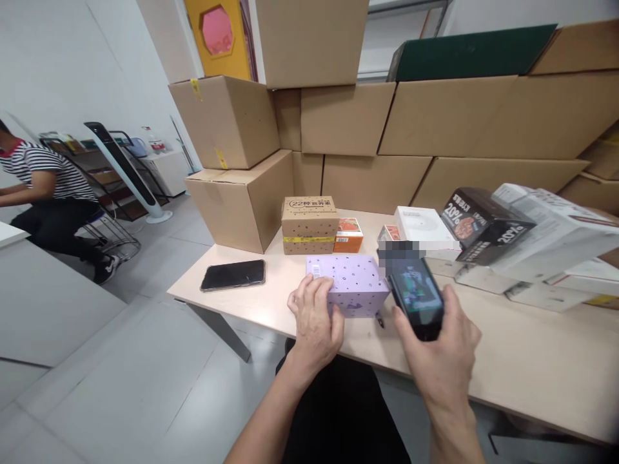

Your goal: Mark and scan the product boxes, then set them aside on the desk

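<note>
Black trousers [348,412] fill the space below the near edge of a pale wooden table [512,354]. Above them, the left hand [316,319] grips the left near corner of a lilac cardboard box [345,274], fingers bent over its end and thumb against the near face. This patterned box sits on the near part of the table, between the two hands. The right hand [442,351] is closed around a black handheld device [416,290], its lit screen facing up, its top just beside the box's right end; whether they touch cannot be told. Beneath that end lies a small dark object [380,320], too small to name.

Farther left, a dark-screened smartphone [233,275] lies flat. Beyond the lilac box stand a brown carton marked "22" [310,225] with yellow tape and an orange box [348,236]; rightward, a black "20%" box [483,225] leans among white boxes [546,232]. Large cardboard cartons [377,183] are stacked behind. Across the floor, a tower fan [123,167] stands near a seated person in a striped shirt [53,169].
</note>
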{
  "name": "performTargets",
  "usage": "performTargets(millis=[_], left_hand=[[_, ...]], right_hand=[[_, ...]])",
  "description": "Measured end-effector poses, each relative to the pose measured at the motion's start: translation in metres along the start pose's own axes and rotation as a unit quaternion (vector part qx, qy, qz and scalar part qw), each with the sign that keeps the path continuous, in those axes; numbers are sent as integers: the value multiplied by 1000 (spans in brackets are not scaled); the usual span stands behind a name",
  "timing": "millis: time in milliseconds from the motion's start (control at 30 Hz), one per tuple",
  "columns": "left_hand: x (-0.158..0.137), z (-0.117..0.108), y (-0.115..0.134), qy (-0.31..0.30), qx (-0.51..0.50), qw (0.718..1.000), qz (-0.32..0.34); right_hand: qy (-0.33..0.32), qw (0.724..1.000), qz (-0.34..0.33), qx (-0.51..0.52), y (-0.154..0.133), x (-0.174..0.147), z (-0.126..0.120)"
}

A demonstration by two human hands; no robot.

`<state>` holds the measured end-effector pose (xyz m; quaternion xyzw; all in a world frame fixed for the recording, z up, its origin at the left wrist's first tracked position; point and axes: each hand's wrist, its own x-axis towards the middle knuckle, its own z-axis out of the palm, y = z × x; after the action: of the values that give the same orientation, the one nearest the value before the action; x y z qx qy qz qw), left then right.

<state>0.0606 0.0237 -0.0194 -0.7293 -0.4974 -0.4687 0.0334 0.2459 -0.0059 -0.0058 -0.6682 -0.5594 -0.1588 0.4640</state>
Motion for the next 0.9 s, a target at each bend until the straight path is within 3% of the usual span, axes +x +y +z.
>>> performTargets(millis=[133, 300, 533, 633, 700, 800, 900], left_hand=[[0, 5, -4, 25, -2, 999, 28], [1, 8, -8, 42, -25, 998, 49], [2, 2, -12, 28, -30, 997, 67], [-2, 3, -16, 49, -57, 996, 49], [-7, 6, -20, 69, -99, 993, -1], [-13, 11, -29, 57, -209, 969, -122], [-14, 14, -35, 18, -303, 931, -200]], right_hand=[[-1, 997, 48, -57, 41, -4, -3], [-79, 986, 90, -119, 76, -14, 2], [-175, 959, 131, -181, 82, -23, 6], [-188, 952, 134, -201, 77, -20, 3], [-187, 963, 100, -166, 69, -11, 0], [-237, 971, 13, -9, 50, 16, -4], [-352, 922, 0, 164, 29, 50, 0]])
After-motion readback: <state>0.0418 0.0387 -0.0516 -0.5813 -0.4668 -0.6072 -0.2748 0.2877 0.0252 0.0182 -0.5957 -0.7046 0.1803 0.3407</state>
